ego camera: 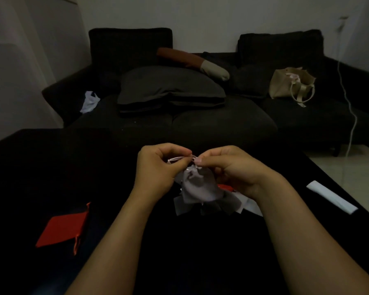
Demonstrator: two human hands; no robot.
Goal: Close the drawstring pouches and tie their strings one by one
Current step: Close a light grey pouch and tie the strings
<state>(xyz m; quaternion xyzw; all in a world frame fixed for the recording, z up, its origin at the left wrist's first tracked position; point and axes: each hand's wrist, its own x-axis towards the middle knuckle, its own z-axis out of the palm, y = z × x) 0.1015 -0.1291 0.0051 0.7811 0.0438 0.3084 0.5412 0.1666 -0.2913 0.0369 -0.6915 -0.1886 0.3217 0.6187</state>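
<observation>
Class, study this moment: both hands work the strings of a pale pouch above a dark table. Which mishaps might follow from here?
1. The strings are thin and the room is dim, so the left hand or right hand may lose its pinch.
2. The pale pouch hangs above a pile of pouches; if dropped, it could get mixed in.

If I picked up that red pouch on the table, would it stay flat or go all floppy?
Probably floppy: the red pouch lies flat like thin cloth. It looks empty, so likely light. Its string trails loose and would probably dangle.
</observation>
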